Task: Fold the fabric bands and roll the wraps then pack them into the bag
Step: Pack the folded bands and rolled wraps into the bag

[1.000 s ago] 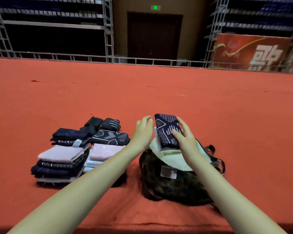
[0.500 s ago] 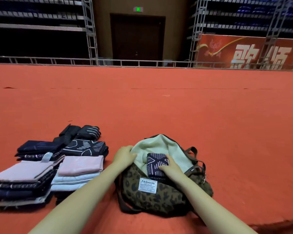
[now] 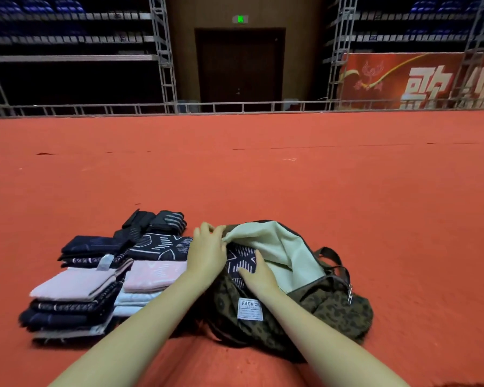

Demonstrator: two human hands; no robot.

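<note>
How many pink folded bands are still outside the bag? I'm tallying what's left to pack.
2: one pink band tops the nearer left stack, another pink band tops the stack beside the left forearm. Others may be hidden lower in the stacks.

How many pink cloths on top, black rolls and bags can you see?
Pink cloths on top of piles: 2
Black rolls: 2
Bag: 1
Total: 5

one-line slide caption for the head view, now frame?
Left hand holds open the leopard-print bag while the right hand presses a folded dark patterned band inside, with folded stacks beside.
</note>
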